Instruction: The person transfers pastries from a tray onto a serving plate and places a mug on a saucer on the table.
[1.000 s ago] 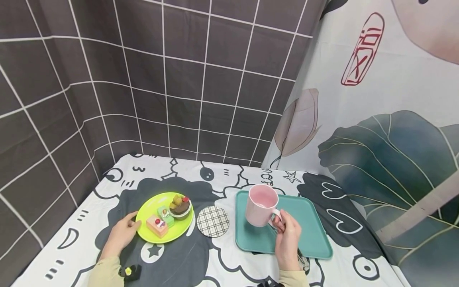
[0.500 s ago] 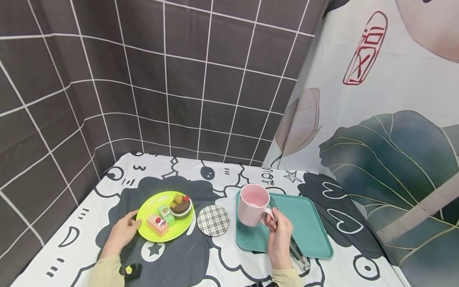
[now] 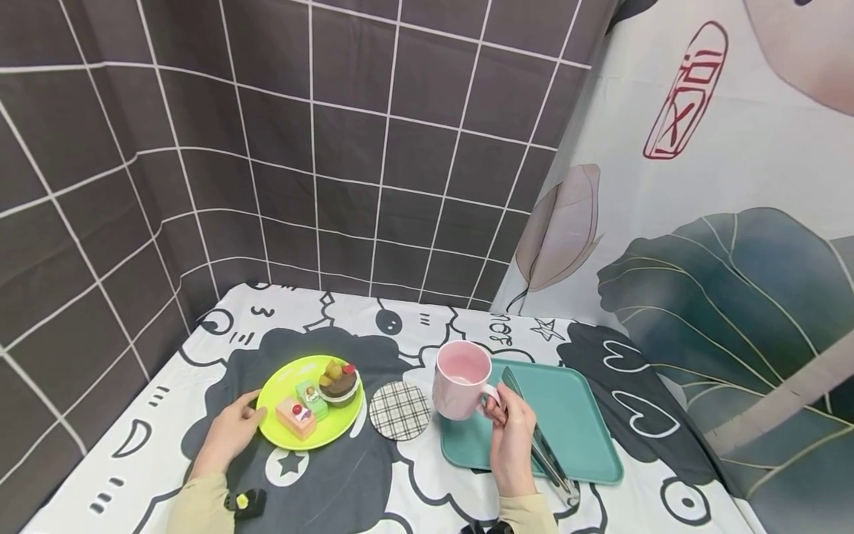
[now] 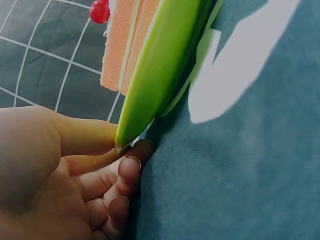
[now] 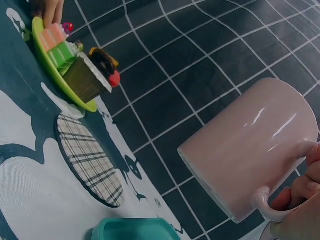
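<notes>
My left hand [image 3: 230, 430] pinches the near-left rim of a lime-green plate [image 3: 283, 378]; in the left wrist view the thumb is on top and fingertips tuck under the edge. Three toy sweets sit on it: a pink cake slice [image 3: 296, 419] with a red cherry, a green slice [image 3: 312, 399] and a chocolate cupcake [image 3: 339, 384]. By its handle, my right hand [image 3: 512, 437] holds a pink mug [image 3: 457, 397], raised over the left side of the teal tray [image 3: 574, 400]. Just left of the mug lies a round plaid coaster [image 3: 399, 411].
Metal tongs [image 3: 550, 460] lie across the tray, partly behind my right hand, their near end past its front edge. A cartoon-print cloth [image 3: 360, 497] covers the table. Dark grid-patterned fabric [image 3: 347, 148] hangs behind, with a leaf-print curtain [image 3: 720, 297] at right.
The right hand has carried the mug leftward over the tray, towards the coaster, uncovering more of the tongs. The left hand stays at the plate's rim.
</notes>
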`<action>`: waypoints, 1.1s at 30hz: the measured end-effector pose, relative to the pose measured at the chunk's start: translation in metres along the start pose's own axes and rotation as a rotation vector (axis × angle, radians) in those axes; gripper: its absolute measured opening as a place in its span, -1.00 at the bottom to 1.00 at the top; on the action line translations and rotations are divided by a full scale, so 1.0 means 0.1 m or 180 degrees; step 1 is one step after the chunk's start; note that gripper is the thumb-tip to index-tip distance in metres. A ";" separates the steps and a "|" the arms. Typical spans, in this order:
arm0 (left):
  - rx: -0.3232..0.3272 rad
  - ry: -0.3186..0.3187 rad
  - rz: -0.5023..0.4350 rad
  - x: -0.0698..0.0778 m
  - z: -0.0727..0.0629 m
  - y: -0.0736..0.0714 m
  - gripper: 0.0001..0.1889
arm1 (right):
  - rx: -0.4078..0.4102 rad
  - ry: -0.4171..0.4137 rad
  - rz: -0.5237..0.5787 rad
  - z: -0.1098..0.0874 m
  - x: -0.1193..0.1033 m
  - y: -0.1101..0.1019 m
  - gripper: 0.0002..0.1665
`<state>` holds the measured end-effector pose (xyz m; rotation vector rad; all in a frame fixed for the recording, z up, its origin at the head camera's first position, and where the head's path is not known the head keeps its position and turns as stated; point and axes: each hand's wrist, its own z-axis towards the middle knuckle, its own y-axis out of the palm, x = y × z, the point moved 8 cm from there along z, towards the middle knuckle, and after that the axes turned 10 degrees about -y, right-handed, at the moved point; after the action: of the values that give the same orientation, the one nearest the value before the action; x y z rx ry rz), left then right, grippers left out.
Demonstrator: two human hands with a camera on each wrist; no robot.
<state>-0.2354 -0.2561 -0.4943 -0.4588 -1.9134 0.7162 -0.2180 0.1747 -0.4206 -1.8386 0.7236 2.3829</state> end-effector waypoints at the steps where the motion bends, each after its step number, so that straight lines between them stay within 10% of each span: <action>1: 0.0001 -0.0001 0.0002 0.00 0.00 0.00 -0.44 | -0.0005 0.0011 -0.0016 0.00 0.00 0.00 -0.53; 33: 0.0038 0.0020 0.0006 0.02 0.00 -0.01 -0.45 | -0.0142 0.0167 0.0339 0.09 0.13 0.31 -0.52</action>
<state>-0.2362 -0.2557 -0.4929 -0.4549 -1.9021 0.7260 -0.2395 0.1467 -0.4210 -1.9338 0.7990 2.4428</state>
